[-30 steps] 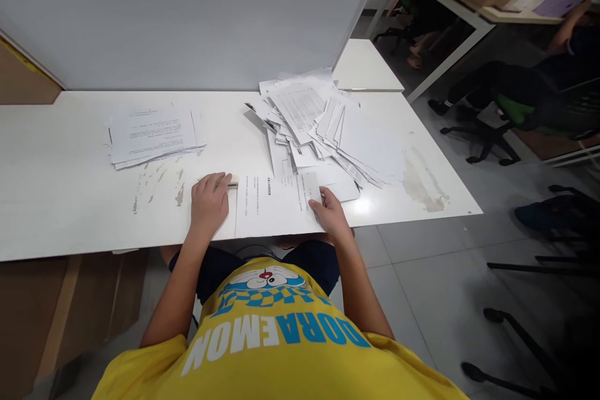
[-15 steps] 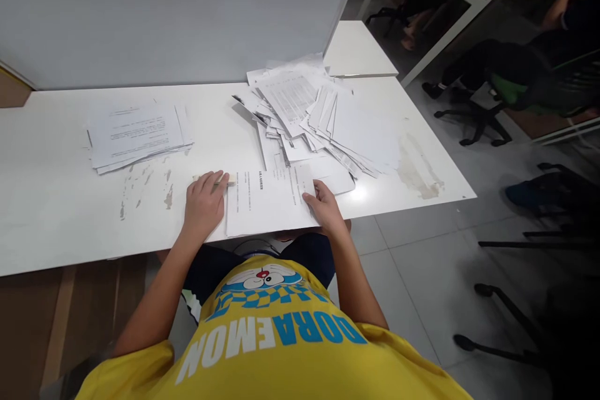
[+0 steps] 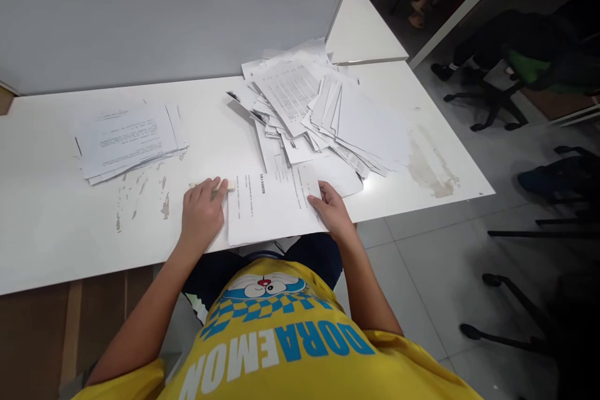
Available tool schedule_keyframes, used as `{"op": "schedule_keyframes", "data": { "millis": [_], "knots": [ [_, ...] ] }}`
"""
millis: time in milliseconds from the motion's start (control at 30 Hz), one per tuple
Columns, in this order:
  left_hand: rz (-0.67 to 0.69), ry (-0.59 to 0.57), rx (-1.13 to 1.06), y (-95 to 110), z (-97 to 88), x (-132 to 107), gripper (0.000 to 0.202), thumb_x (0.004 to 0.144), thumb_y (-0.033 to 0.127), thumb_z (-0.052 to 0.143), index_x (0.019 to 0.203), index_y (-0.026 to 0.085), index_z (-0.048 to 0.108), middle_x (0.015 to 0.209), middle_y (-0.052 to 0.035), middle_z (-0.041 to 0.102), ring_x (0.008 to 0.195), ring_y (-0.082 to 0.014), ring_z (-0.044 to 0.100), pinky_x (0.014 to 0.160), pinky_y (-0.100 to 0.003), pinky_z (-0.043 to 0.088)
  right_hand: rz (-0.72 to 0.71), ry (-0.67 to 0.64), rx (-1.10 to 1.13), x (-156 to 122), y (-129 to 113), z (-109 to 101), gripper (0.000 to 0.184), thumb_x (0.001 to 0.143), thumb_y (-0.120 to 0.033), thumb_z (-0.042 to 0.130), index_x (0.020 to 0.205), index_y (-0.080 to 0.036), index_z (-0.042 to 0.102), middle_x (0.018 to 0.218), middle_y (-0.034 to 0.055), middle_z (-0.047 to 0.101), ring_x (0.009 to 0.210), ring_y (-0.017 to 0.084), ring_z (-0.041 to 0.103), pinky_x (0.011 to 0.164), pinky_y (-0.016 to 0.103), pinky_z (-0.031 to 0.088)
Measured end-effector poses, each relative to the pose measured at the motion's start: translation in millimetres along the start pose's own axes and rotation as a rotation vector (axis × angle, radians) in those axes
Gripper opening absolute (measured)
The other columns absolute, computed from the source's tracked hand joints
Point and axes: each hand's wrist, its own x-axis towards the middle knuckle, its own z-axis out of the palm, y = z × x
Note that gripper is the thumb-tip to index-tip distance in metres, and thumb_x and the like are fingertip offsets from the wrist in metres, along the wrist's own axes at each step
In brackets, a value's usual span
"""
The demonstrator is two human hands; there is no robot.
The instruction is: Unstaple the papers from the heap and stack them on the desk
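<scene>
Near the front edge of the table, printed sheets of paper lie sideways in front of me. My right hand pinches their right edge, thumb on top and fingers beneath. Over a small cream-coloured bar-shaped object curls my left hand, beside the sheets' upper left edge. Most of that object is hidden under the fingers, so its exact kind does not show. Just beyond the sheets, a messy heap of loose printed papers spreads out and overlaps their far side.
A neater stack of printed sheets lies on the left of the white table. A grey partition stands along the back. Brown worn patches mark the tabletop. Office chairs and a seated person's legs are at the right.
The view has shifted slightly. Both hands stay in nearly the same places on the cream-coloured object and the sheets. No paper has visibly been moved.
</scene>
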Motion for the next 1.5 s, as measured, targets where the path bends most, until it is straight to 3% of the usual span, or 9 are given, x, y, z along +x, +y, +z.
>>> {"op": "schedule_keyframes", "data": {
  "millis": [200,733,833,1000,1100,1200,1333,1400,1500],
  "knots": [
    [0.012,-0.078,-0.003,-2.6,1.5,-4.5,0.063,0.085,0.004,0.04,0.144,0.022,0.051,0.141,-0.015,0.059,0.132,-0.0305,0.052,0.103,-0.047,0.038,-0.001,-0.018,0.005,-0.1,1.0,0.1,0.035,0.079,-0.039,0.064,0.111,-0.024,0.061,0.111,0.0066,0.072,0.109,0.028,0.065,0.091,0.041,0.053],
    [0.175,0.26,-0.11,-8.9,-3.1,-9.7,0.071,0.091,0.014,0.049,0.157,0.028,0.027,0.141,-0.0128,0.06,0.138,-0.0301,0.049,0.11,-0.047,0.043,-0.118,-0.028,0.089,-15.2,0.7,-6.6,0.042,0.078,-0.053,0.066,0.109,-0.024,0.064,0.101,0.0054,0.074,0.092,0.027,0.069,0.078,0.037,0.055],
    [0.027,0.264,-0.326,5.6,-7.4,-18.0,0.059,0.095,0.025,0.048,0.153,0.03,0.036,0.139,-0.0104,0.061,0.136,-0.0288,0.051,0.113,-0.049,0.042,-0.135,-0.015,0.171,-16.8,0.7,-19.7,0.043,0.077,-0.052,0.069,0.109,-0.025,0.064,0.105,0.0057,0.073,0.095,0.028,0.069,0.08,0.039,0.056],
    [-0.469,-0.055,-1.039,47.7,-15.4,-25.6,0.069,0.096,0.059,0.036,0.156,0.027,0.029,0.141,-0.0115,0.059,0.125,-0.0275,0.061,0.1,-0.043,0.055,-0.131,-0.004,0.204,-16.2,-6.1,-31.7,0.048,0.075,-0.055,0.07,0.112,-0.026,0.064,0.101,0.0056,0.074,0.094,0.03,0.07,0.078,0.041,0.056],
    [-0.62,-0.16,-1.198,54.1,-21.5,-20.8,0.08,0.081,0.067,0.06,0.146,0.023,0.048,0.123,-0.013,0.07,0.112,-0.0308,0.067,0.087,-0.041,0.06,-0.143,-0.022,0.2,-15.2,-12.4,-18.7,0.046,0.074,-0.055,0.072,0.107,-0.025,0.065,0.098,0.0045,0.074,0.089,0.027,0.07,0.077,0.039,0.056],
    [-0.73,-0.109,-1.114,24.0,-31.8,-10.8,0.066,0.061,0.06,0.078,0.114,0.021,0.07,0.095,-0.0089,0.076,0.09,-0.0298,0.07,0.071,-0.04,0.06,-0.198,-0.098,0.142,-9.8,-23.2,-3.6,0.042,0.076,-0.055,0.07,0.105,-0.025,0.066,0.093,0.0035,0.073,0.081,0.024,0.068,0.074,0.038,0.056],
    [-0.907,0.163,-0.683,-66.2,-55.8,12.8,0.029,0.061,0.046,0.073,0.079,0.024,0.068,0.064,0.0046,0.063,0.062,-0.0154,0.057,0.061,-0.029,0.053,-0.404,-0.085,-0.143,25.2,-49.9,-10.1,0.042,0.086,-0.052,0.061,0.12,-0.028,0.065,0.109,0.0065,0.072,0.093,0.024,0.067,0.088,0.044,0.054],
    [-0.893,0.168,-0.48,-114.0,-67.7,28.6,0.022,0.069,0.043,0.067,0.083,0.026,0.067,0.071,0.0066,0.064,0.068,-0.0125,0.057,0.071,-0.028,0.054,-0.516,0.14,-0.325,56.4,-61.2,-24.3,0.045,0.086,-0.049,0.063,0.125,-0.028,0.063,0.13,0.0085,0.065,0.12,0.028,0.058,0.107,0.049,0.043],
    [-0.819,0.179,-0.243,-166.1,-75.9,49.2,0.041,0.084,0.046,0.048,0.119,0.034,0.064,0.108,0.0059,0.072,0.098,-0.0197,0.065,0.094,-0.039,0.055,-0.583,0.335,-0.528,102.2,-60.4,-45.9,0.054,0.081,-0.045,0.068,0.131,-0.023,0.06,0.147,0.0111,0.054,0.142,0.032,0.04,0.12,0.054,0.025]
  ]
}}
